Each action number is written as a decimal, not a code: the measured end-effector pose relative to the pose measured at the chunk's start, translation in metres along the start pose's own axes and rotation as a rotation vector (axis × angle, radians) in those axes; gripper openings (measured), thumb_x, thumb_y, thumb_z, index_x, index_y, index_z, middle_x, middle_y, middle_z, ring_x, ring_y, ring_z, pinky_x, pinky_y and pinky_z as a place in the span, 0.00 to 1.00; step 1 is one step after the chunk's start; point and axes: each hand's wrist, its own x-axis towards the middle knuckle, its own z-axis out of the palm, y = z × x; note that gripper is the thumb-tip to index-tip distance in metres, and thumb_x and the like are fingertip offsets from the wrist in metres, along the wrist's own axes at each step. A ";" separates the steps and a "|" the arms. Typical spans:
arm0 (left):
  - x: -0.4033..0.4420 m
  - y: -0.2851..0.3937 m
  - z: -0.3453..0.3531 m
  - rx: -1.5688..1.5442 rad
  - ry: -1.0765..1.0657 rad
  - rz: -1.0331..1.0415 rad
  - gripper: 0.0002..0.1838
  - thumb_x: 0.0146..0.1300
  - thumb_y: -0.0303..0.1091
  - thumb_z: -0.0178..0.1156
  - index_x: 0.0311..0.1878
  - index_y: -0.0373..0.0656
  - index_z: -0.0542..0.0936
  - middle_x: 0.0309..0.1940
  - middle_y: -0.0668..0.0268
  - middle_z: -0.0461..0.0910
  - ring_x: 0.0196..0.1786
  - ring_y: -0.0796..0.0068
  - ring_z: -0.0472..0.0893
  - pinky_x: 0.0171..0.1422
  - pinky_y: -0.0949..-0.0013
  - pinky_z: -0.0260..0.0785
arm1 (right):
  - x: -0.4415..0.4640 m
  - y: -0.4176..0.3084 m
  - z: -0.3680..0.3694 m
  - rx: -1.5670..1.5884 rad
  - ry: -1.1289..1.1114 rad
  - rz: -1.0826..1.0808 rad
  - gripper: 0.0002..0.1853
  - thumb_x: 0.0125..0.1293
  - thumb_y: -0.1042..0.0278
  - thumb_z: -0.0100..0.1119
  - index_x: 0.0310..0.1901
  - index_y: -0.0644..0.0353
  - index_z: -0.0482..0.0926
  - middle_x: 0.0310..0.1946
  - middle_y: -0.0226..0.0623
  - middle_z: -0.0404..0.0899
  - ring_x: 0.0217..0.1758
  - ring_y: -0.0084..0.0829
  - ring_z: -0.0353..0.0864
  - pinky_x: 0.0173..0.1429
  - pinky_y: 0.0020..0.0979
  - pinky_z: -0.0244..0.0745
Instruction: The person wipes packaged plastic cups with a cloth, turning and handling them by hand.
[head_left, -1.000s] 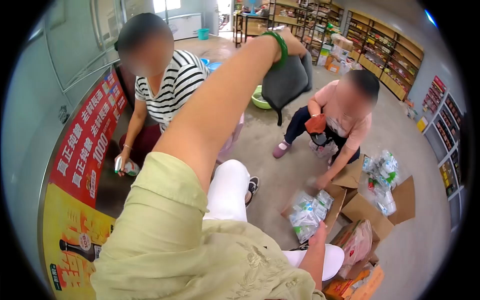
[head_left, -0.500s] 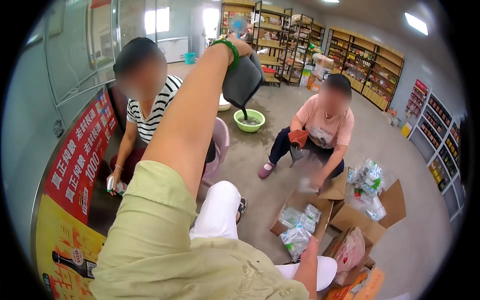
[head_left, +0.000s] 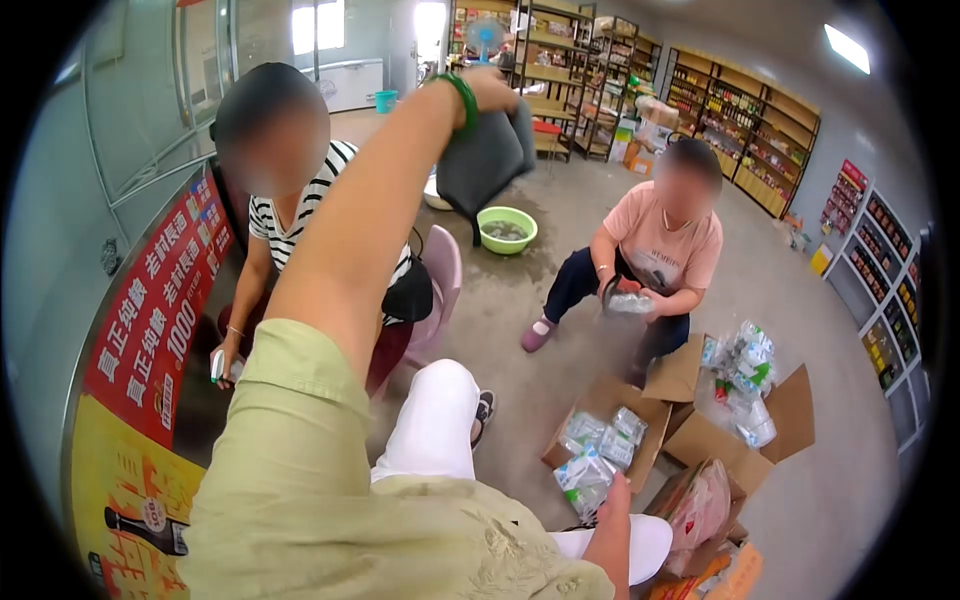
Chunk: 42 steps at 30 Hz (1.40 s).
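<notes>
The left hand (head_left: 492, 90) is raised and stretched far forward, with a green bracelet (head_left: 464, 100) at the wrist. Its grip is closed on a dark cloth (head_left: 482, 160), which hangs down, its lower tip appearing near the left edge of a green basin (head_left: 507, 232) on the floor. How each finger is placed I cannot tell.

The right hand (head_left: 612, 512) is low, beside an open box (head_left: 652, 430). Its grip is narrow and appears to hold a clear packet (head_left: 583, 482) at the edge, with the thumb up; the other fingers are hidden, so how firmly it holds I cannot say. This packet is tilted and overlaps the box's near side.

Opposite, a person in pink (head_left: 660, 245) has another packet (head_left: 630, 302) between both hands.
</notes>
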 end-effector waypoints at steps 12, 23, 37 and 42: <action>-0.175 -0.012 0.316 0.076 -0.740 0.542 0.23 0.57 0.49 0.53 0.42 0.37 0.80 0.40 0.48 0.80 0.46 0.48 0.78 0.54 0.56 0.69 | -0.019 -0.006 0.021 0.033 -0.052 -0.012 0.23 0.67 0.56 0.47 0.56 0.64 0.70 0.53 0.41 0.74 0.53 0.38 0.75 0.59 0.41 0.69; -0.267 0.037 0.425 -0.066 -0.828 0.494 0.29 0.51 0.31 0.55 0.60 0.39 0.69 0.57 0.52 0.68 0.55 0.53 0.73 0.59 0.59 0.67 | -0.035 -0.025 0.047 0.123 -0.132 -0.150 0.26 0.72 0.49 0.37 0.63 0.60 0.65 0.59 0.36 0.69 0.61 0.34 0.69 0.65 0.36 0.63; -0.218 -0.014 0.414 0.189 -0.737 0.260 0.25 0.51 0.29 0.57 0.55 0.39 0.70 0.54 0.52 0.73 0.54 0.54 0.75 0.58 0.60 0.68 | -0.055 -0.050 0.057 0.343 -0.226 -0.045 0.25 0.68 0.54 0.50 0.57 0.65 0.69 0.56 0.39 0.72 0.57 0.36 0.72 0.63 0.38 0.64; -0.190 -0.032 0.397 0.125 -0.809 -0.110 0.21 0.53 0.33 0.54 0.51 0.37 0.75 0.48 0.50 0.78 0.53 0.54 0.77 0.58 0.63 0.69 | -0.056 -0.068 0.050 0.616 -0.333 -0.086 0.25 0.70 0.52 0.44 0.60 0.63 0.67 0.59 0.37 0.71 0.61 0.36 0.69 0.66 0.39 0.61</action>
